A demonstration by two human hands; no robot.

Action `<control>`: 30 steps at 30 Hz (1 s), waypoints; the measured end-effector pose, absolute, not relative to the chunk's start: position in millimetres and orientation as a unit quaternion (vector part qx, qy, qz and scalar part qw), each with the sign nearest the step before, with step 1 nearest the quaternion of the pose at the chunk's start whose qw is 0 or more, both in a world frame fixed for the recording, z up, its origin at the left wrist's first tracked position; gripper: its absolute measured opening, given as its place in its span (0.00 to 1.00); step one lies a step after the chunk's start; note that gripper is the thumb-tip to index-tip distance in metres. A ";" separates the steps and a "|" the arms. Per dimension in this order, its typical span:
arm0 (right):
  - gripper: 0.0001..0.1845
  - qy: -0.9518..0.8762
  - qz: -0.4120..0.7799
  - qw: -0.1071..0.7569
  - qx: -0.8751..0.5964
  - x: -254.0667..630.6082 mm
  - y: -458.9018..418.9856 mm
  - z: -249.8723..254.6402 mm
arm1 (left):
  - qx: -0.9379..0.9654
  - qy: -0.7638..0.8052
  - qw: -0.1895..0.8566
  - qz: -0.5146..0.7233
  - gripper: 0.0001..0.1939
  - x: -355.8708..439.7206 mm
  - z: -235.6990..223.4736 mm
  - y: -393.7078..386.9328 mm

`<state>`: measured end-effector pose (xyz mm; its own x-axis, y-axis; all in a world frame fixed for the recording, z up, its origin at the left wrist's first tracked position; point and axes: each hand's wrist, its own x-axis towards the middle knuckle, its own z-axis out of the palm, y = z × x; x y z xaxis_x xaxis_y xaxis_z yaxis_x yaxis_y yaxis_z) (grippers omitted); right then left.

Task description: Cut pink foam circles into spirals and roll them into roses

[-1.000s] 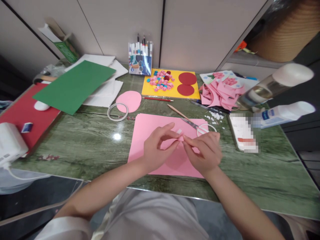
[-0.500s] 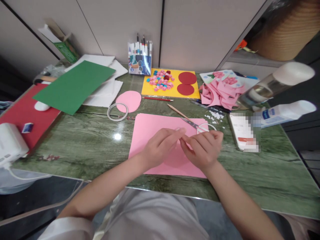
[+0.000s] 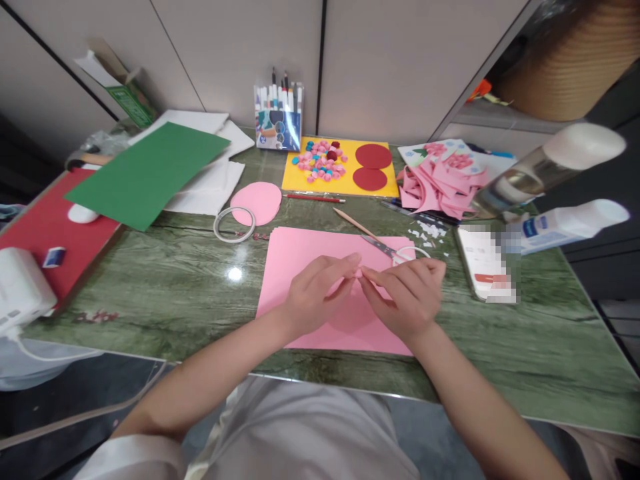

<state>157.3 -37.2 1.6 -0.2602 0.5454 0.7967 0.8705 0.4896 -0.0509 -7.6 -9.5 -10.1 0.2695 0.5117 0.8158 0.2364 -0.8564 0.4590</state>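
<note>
1. Evidently, a small pink paper piece (image 3: 359, 272) sits between the two hands, above a stack of pink sheets (image 3: 287, 280); its exact shape is too covered by fingertips to make out.
2. The left hand (image 3: 317, 293) has its grip pinching the piece between thumb and fingers.
3. The right hand (image 3: 407, 297) pinches it from the other side with thumb and forefinger; its remaining fingers are curled, their tips largely hidden.
4. Scissors (image 3: 379, 246) lie just beyond the right hand, which covers part of their white handles.
5. Pink paper strips (image 3: 440, 187) overlap a flower-printed sheet (image 3: 421, 155), hiding much of its picture.
6. The phone (image 3: 475, 243) has a pixelated screen, unreadable, near a white glue bottle (image 3: 565, 227).
7. A green sheet (image 3: 150, 170) covers part of a red sheet (image 3: 75, 257), which runs out of view at left.
8. A white charger (image 3: 23, 290) is cut off by the left edge; its cord droops over the tabletop (image 3: 190, 287) edge.
</note>
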 end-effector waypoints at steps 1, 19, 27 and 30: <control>0.05 -0.766 -0.207 0.396 -0.463 157.4 -36.7 1.6 | 0.792 0.237 0.118 0.550 0.36 -7.9 -9.1 -9.1; 0.09 -0.753 -0.233 0.413 -0.456 158.6 -39.5 1.8 | 0.632 0.296 0.386 0.604 0.33 2.3 -4.5 -23.3; 0.06 -0.761 -0.260 0.369 -0.467 159.3 -37.5 5.6 | 0.491 0.322 0.620 0.520 0.35 3.0 -0.4 -17.6; 0.07 -0.762 -0.262 0.377 -0.456 160.1 -36.7 5.4 | 0.453 0.350 0.652 0.497 0.34 2.6 -0.3 -14.7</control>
<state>160.1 -36.7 5.4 -0.2997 0.4983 0.8135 0.8932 0.4463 0.0556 2.6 -14.7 -0.3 0.2598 0.9657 -0.0055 -0.3309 0.0943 0.9389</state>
